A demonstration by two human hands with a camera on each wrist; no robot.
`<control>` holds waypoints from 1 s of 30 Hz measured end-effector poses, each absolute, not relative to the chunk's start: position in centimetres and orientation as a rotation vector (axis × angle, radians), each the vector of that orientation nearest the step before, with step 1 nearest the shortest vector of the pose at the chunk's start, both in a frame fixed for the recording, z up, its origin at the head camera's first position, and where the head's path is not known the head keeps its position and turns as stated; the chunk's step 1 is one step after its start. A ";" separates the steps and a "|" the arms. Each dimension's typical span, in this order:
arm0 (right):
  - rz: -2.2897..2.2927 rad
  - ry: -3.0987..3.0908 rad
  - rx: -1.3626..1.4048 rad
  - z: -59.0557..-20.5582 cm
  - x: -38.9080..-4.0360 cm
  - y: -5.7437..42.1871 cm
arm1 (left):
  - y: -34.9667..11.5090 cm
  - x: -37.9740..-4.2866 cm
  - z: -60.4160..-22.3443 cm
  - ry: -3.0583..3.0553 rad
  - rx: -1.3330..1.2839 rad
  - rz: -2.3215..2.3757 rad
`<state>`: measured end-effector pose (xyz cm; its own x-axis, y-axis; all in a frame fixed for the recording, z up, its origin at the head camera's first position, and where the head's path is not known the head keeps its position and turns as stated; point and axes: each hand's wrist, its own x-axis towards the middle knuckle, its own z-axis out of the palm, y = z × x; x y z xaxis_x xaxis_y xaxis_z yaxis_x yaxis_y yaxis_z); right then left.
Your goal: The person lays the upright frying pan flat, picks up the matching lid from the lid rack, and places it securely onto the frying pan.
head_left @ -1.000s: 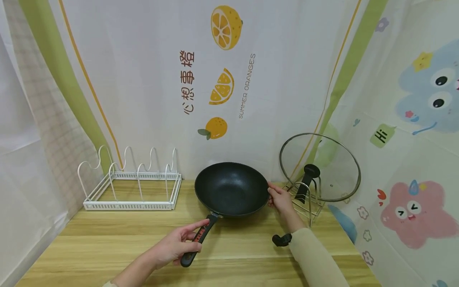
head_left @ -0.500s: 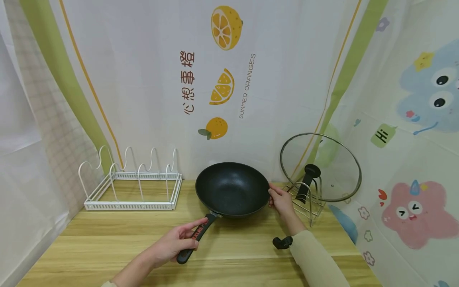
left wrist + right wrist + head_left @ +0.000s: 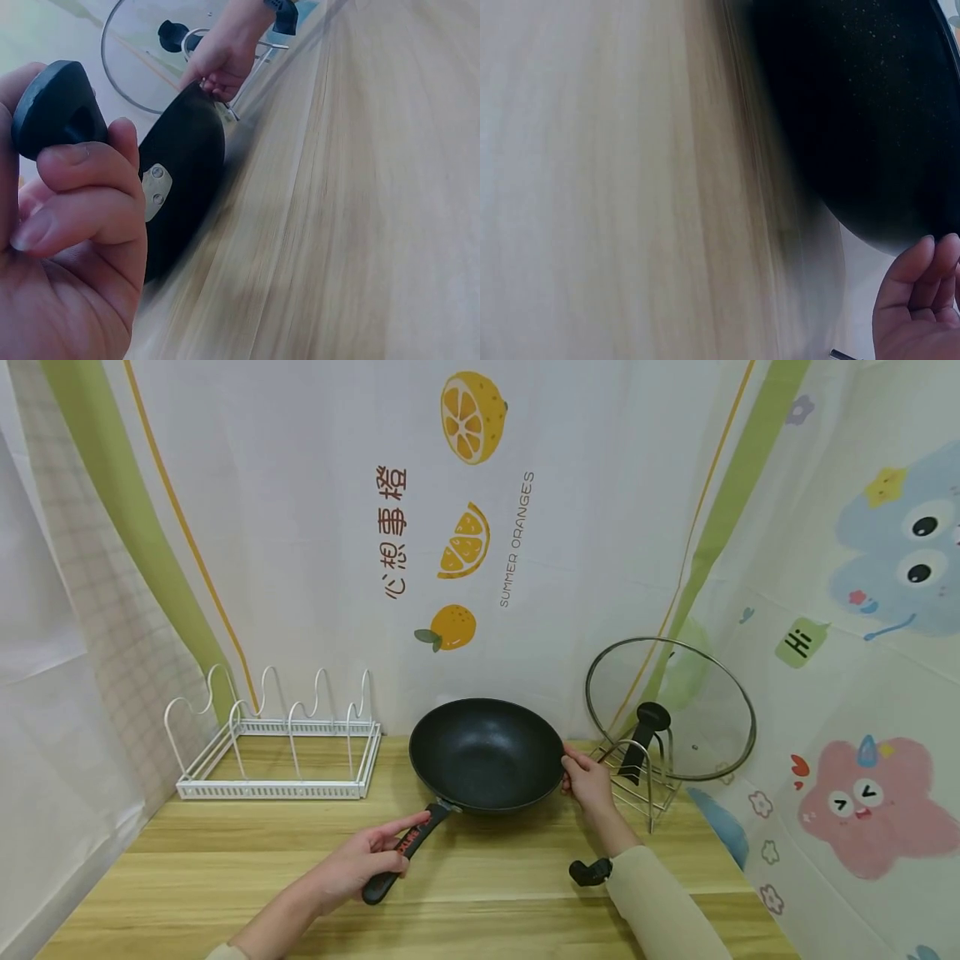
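A black wok (image 3: 486,758) with a long black handle (image 3: 382,887) stands in the middle of the wooden table, its bowl facing up and toward me. My left hand (image 3: 347,870) grips the handle, with the index finger stretched along it toward the bowl. At the wok's right rim, my right hand (image 3: 588,785) pinches the edge between thumb and fingers. In the left wrist view, the handle's end (image 3: 56,112) pokes out above curled fingers. The right wrist view shows fingertips (image 3: 916,259) against the wok's dark outer wall (image 3: 862,127).
A white wire rack (image 3: 270,789) with several upright loops stands at the back left. On the right, a wire stand (image 3: 649,810) bears a glass lid (image 3: 697,710) with a black knob, close beside my right hand. Printed curtains enclose the table's back and sides.
The handle's end has swung slightly left and away from me, my left hand going with it. The wok's bowl has barely shifted, and my right hand stays at the rim.
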<state>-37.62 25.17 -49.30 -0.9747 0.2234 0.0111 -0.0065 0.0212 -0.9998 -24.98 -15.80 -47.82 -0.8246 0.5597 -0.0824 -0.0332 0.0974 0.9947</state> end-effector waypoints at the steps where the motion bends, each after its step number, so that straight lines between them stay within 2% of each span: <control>1: 2.074 -2.119 -0.230 -49.3 -37.6 25.2 | -15.9 -25.0 -47.8 1.943 0.521 1.778; 30: 2.068 -2.044 -0.262 -49.6 -36.4 24.4 | -17.8 -26.8 -47.5 1.961 0.534 1.736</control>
